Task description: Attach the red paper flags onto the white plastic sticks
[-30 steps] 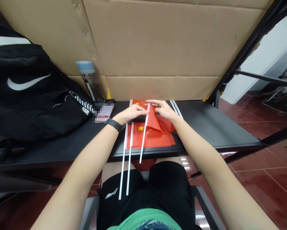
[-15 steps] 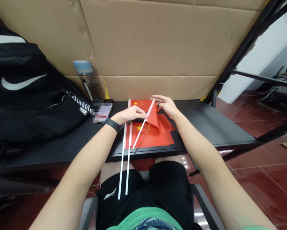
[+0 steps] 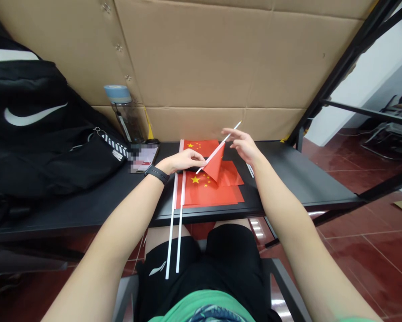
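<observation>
A small red paper flag (image 3: 214,166) with a white sleeve along its edge is raised above other flags. My left hand (image 3: 187,159) pinches the sleeve's lower end. A thin white flag stick (image 3: 234,127) runs slantwise through the sleeve, its gold-coloured tip standing out at the top and a short end below. The fingers of my right hand (image 3: 243,144) are around the stick near its upper end; their exact contact is hard to see. Beneath lie red flags with yellow stars (image 3: 212,196), two on white sticks (image 3: 170,241) that jut over the table edge.
A black backpack (image 3: 29,147) fills the left side of the black table (image 3: 298,179). Beside it are a blue-lidded bottle (image 3: 120,112) and a phone-like flat object (image 3: 143,156). White sticks (image 3: 250,170) lie by my right forearm. Cardboard (image 3: 204,58) stands behind.
The stick has slid up and right through the sleeve, so its tip now sticks out at the top and its lower end is shorter. My right hand has moved slightly right.
</observation>
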Demonstrator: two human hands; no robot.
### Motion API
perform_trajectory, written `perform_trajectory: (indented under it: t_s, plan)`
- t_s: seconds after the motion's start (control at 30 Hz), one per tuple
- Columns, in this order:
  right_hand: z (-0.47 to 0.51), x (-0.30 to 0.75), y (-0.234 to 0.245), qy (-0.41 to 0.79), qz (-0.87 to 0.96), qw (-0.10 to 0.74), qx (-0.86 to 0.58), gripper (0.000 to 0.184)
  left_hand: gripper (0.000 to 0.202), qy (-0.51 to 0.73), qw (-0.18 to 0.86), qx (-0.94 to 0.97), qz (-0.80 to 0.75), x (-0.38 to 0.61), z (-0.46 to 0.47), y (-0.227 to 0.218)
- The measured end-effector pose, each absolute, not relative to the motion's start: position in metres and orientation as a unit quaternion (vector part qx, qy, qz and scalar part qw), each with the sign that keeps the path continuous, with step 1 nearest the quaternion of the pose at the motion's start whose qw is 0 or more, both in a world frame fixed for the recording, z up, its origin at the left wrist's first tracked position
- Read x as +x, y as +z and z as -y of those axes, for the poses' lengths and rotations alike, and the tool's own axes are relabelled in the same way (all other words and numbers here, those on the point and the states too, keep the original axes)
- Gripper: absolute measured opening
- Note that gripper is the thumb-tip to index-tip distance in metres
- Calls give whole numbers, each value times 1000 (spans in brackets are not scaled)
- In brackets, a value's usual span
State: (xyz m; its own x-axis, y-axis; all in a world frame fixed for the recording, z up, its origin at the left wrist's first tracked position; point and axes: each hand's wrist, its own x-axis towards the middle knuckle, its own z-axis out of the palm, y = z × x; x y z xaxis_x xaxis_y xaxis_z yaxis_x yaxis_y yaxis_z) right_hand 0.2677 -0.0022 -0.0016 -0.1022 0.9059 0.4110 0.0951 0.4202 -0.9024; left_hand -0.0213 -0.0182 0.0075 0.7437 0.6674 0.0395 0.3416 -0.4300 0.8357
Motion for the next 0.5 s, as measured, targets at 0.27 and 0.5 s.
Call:
perform_trajectory:
  t_s: [0.27,0.5]
  plan:
    - [-5,260,-12,383,636,544,-389,61,35,234,404,812,-351,-23,12,4]
    - [-11,289,2,323,513,678,-416,46,31,206,439,810,-329,-31,5,4]
